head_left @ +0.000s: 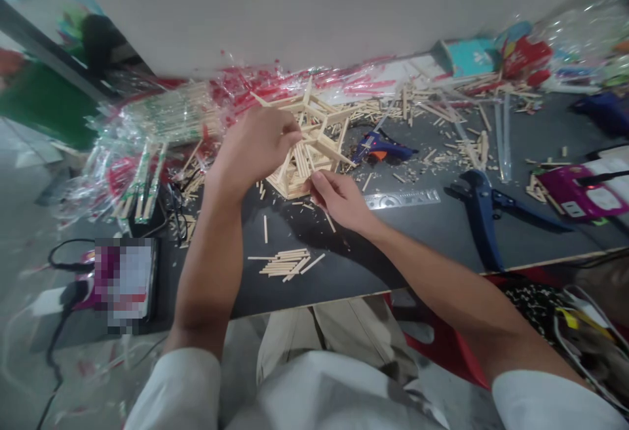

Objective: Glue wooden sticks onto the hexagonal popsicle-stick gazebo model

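A lantern-like structure of thin wooden sticks (324,118) stands on the dark table, with star-like points on top and a flat slatted base. My left hand (253,145) reaches over its left side, thumb and fingers pinched together at the upper sticks; the exact piece between them is partly hidden. At the lower right of the structure, my right hand (339,199) is closed with thumb and forefinger on a thin wooden stick (330,221), whose end shows below the fingers. Loose cut sticks (285,263) lie in a small pile nearer the table's front edge.
Right of the structure lie a blue glue gun (383,147), a clear ruler (405,199) and a blue-handled cutter (479,220). Plastic-wrapped chopsticks (147,181) are heaped at left, near a phone (130,279). Stick scraps (442,155) and a magenta power strip (574,191) occupy the right.
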Action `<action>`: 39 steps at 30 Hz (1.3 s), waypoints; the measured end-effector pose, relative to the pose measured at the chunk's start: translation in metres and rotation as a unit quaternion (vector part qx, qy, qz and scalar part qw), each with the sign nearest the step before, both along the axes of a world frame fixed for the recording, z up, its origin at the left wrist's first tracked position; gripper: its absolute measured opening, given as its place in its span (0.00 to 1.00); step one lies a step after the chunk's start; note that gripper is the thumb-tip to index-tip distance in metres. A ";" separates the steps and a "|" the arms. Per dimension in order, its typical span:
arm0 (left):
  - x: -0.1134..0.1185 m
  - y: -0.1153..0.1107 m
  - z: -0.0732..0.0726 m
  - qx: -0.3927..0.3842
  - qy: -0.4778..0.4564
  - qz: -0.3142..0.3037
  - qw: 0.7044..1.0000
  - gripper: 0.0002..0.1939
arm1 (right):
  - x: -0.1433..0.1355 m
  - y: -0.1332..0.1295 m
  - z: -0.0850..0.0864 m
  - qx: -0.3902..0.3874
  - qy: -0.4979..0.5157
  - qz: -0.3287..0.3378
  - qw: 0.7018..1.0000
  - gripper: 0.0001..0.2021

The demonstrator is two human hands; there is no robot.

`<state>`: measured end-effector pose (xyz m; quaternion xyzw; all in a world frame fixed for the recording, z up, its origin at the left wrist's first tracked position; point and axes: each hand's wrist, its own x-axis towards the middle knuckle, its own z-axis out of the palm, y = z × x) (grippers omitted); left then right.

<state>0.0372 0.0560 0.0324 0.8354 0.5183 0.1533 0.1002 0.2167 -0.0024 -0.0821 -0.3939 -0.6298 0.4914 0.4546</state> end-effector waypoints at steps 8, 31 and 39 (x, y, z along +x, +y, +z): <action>0.000 0.001 0.005 -0.023 0.022 -0.002 1.000 0.14 | -0.003 0.002 0.001 -0.054 0.049 0.052 0.996 0.32; -0.005 0.014 -0.012 0.016 -0.028 -0.038 0.999 0.13 | 0.002 0.018 0.003 -0.193 0.142 0.134 0.962 0.26; -0.005 0.014 -0.009 0.001 -0.023 -0.048 0.999 0.14 | 0.003 0.020 0.003 -0.211 0.132 0.136 0.959 0.26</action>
